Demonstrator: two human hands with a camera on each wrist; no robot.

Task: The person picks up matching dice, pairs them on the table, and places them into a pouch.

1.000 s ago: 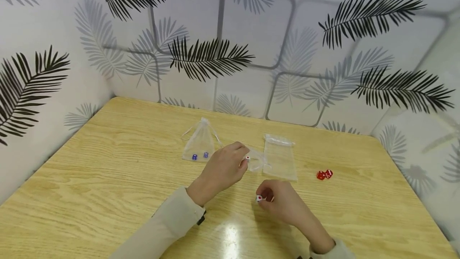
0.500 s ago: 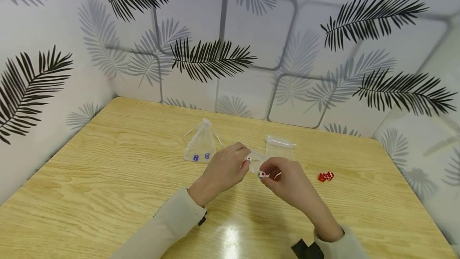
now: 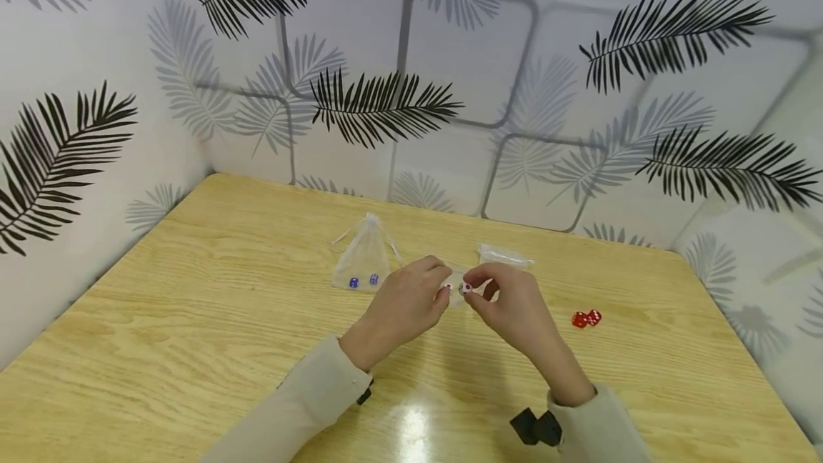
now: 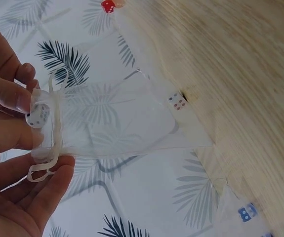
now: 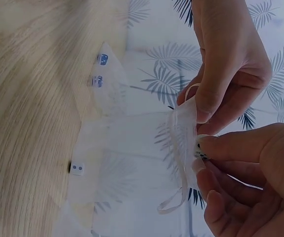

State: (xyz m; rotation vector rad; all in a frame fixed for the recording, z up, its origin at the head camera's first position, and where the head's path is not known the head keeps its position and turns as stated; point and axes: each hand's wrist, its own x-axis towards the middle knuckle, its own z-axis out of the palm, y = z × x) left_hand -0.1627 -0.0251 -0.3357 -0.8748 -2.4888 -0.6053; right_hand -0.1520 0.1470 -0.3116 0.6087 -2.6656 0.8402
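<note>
My left hand (image 3: 406,299) holds a small sheer white drawstring bag (image 4: 114,121) by its gathered mouth, fingers on the fabric near the cord. One white die (image 4: 177,100) lies in the far end of this bag. Between thumb and fingertips, my right hand (image 3: 514,302) pinches another white die (image 5: 199,152) right at the bag's mouth. In the left wrist view this die shows partly behind the sheer edge; how deep it sits inside I cannot tell. Both hands are close together above the table.
Left of my hands lies a sheer bag (image 3: 365,252) with two blue dice in it. Behind my right hand is another sheer bag (image 3: 504,256), partly hidden. Two red dice (image 3: 586,319) rest on the wooden table (image 3: 212,320) to the right. A patterned backdrop rises behind.
My right hand has moved up and away from me with its white die, to the mouth of the bag. The left hand has stayed nearly still, holding the bag.
</note>
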